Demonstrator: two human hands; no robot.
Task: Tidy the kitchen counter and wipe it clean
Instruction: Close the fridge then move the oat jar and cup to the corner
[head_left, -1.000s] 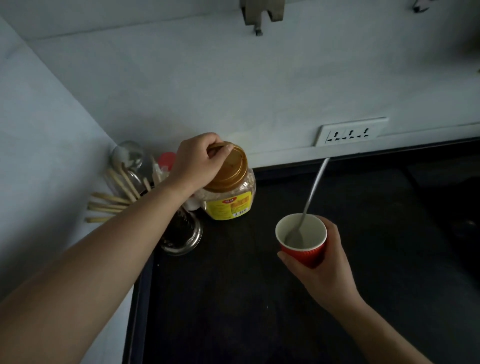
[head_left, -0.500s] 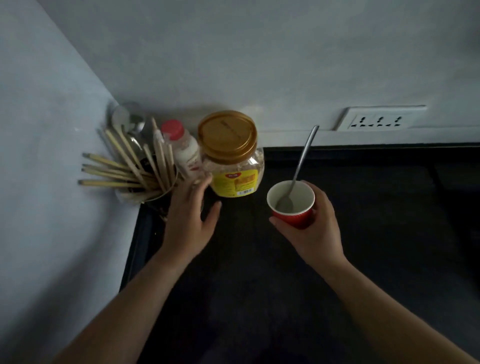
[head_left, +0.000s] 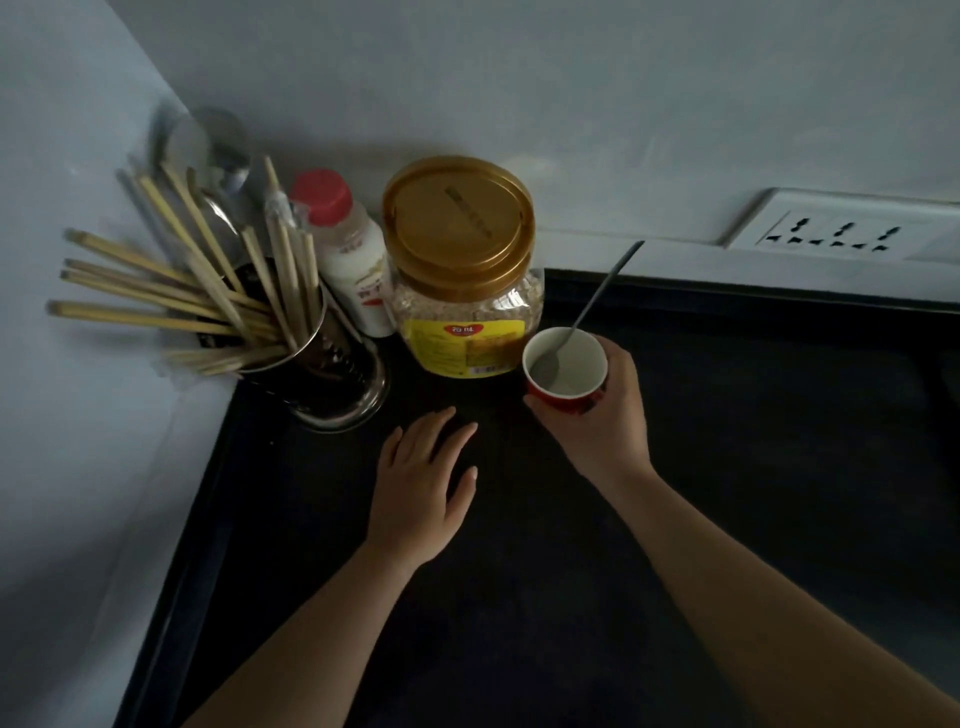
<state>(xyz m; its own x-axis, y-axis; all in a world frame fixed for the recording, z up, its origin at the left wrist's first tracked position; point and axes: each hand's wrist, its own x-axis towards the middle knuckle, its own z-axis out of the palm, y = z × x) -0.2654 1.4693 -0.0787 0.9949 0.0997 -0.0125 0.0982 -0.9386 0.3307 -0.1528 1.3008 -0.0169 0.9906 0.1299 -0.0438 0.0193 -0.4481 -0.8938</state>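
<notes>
Right hand (head_left: 602, 415) grasping red paper cup (head_left: 565, 370) with spoon (head_left: 582, 317), just right of oat jar (head_left: 462, 270). Left hand (head_left: 421, 478) released, empty, in front of jar. Containers gathered in corner; dark surface (head_left: 727, 493) not yet wiped, no cloth visible.

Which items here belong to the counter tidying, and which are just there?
In the job: cup with spoon, held by right hand; jar; bottle; counter; left hand, empty.
Just there: chopstick holder, socket.
</notes>
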